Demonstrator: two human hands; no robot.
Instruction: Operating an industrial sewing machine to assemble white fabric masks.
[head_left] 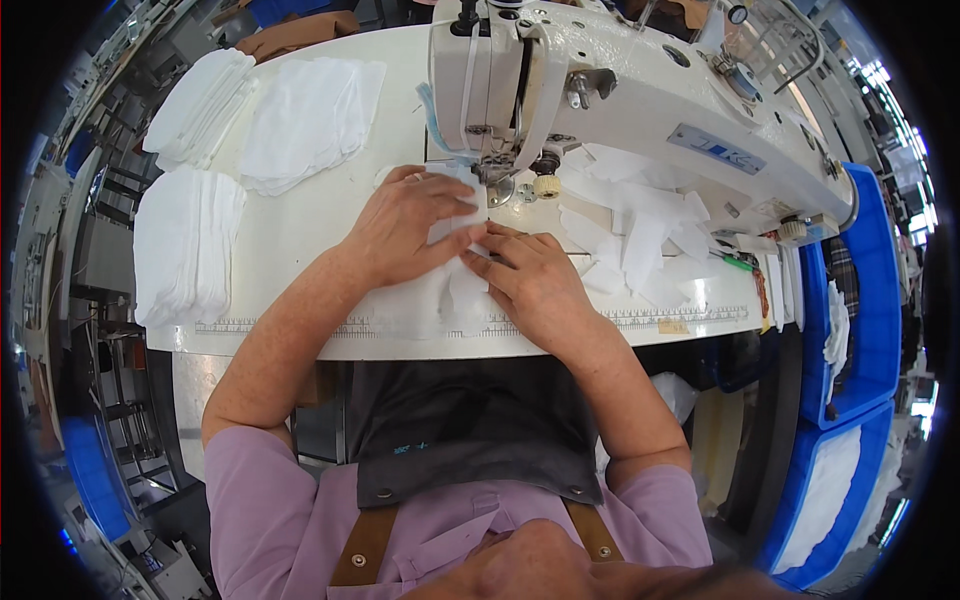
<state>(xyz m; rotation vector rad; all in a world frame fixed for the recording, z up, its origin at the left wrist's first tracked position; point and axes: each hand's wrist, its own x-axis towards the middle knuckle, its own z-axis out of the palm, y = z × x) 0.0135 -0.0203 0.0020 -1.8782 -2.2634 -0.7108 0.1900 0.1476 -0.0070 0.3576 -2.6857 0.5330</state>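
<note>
At the needle end of the sewing machine (pixel 625 95), the left hand (pixel 415 225) lies over white cloth (pixel 405 305) beside the right hand (pixel 540 285), while white cloth stacks (pixel 310 120) lie left of the machine and a blue bin (pixel 880 270) stands right.

My left hand (pixel 420 228) rests on a cloth (pixel 410 303) on the table (pixel 300 225), before the sewing machine (pixel 600 75), with my right hand (pixel 542 285) at the cloth's right edge; how far it runs beneath the machine I can't quite tell. On my left, a near stack (pixel 180 250) lies before a rear stack (pixel 200 108), a third stack (pixel 315 120) right of that. Right of my hands lie scraps (pixel 645 225). A ruler strip (pixel 640 322) runs along the table's near edge. Beyond the right end stand a far bin (pixel 872 265) and a nearer bin (pixel 865 485)
</note>
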